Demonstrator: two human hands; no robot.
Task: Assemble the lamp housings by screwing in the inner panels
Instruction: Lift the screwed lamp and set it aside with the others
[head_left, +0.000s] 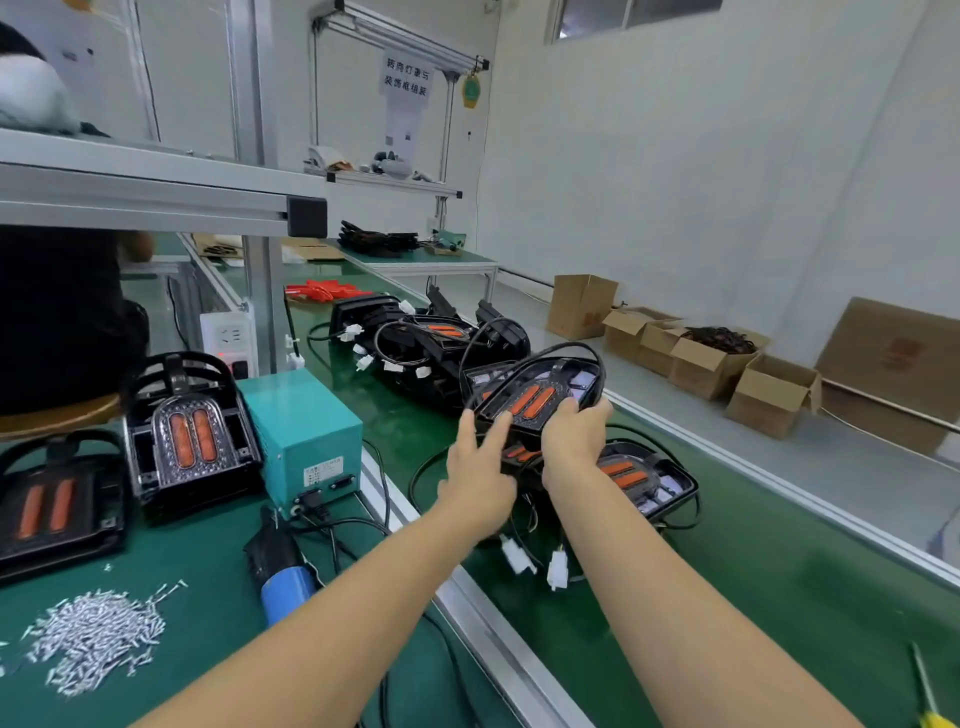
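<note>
From the head camera, the right hand (574, 434) is gripping a lamp housing (540, 395) in the air above more of them on the green belt (779, 582). The left hand (480, 467) is reaching with straight fingers, touching its edge. Two housings (189, 431) are sitting on the table (197, 571) near the screws (96, 642) and screwdriver (283, 577). Many look left to do.

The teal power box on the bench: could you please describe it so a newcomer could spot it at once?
Start at the green-matted workbench on the left. Past the heap of small silver screws stands the teal metal power box, right of an upright black lamp housing. It is the only plain teal block, with cables plugged into its front.
</note>
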